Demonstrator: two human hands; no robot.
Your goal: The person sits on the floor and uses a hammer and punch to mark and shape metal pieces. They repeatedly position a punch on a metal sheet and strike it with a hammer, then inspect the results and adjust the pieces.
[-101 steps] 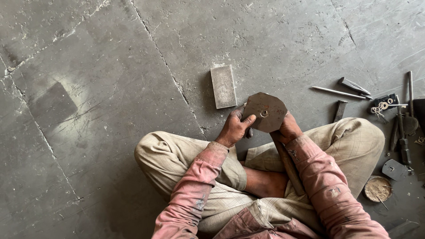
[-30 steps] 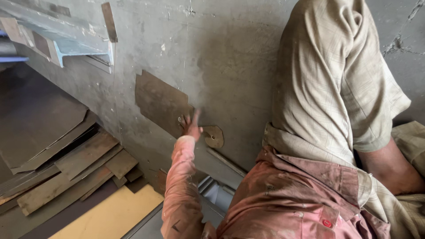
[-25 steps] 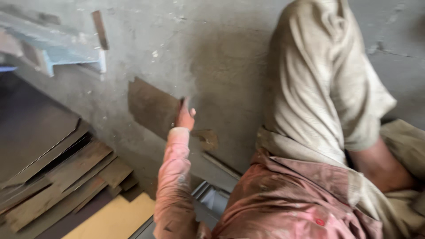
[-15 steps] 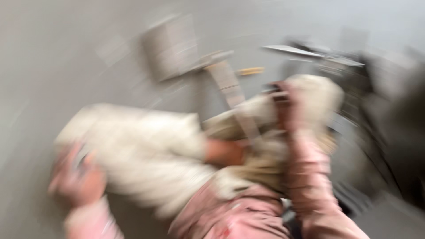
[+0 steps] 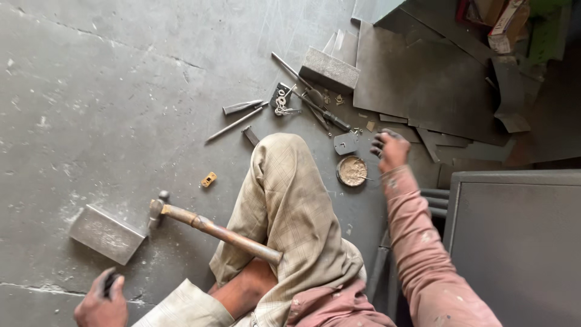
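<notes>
I sit on a grey concrete floor with one knee raised. My right hand (image 5: pixel 390 149) reaches out to the right with curled fingers and hovers over the floor, with nothing visible in it. Just left of it lie a small grey metal plate (image 5: pixel 346 143) and a round tin of powder (image 5: pixel 352 171). My left hand (image 5: pixel 100 303) is low at the bottom left, closed on a small dark piece. A hammer (image 5: pixel 206 227) lies with its wooden handle across my leg, its head beside a flat steel block (image 5: pixel 107 234).
Rods and punches (image 5: pixel 241 109), a screwdriver (image 5: pixel 327 115), small bits of hardware (image 5: pixel 281 102) and a second steel block (image 5: pixel 330 69) lie ahead. Dark metal sheets (image 5: pixel 423 79) cover the floor at the upper right. A grey metal box (image 5: pixel 514 242) stands at the right. A small yellow piece (image 5: pixel 209 179) lies near my knee.
The view swung from the sheet stack on my left back to the floor in front. My left hand came off the brown sheet pieces. My right hand now reaches out to the right.
</notes>
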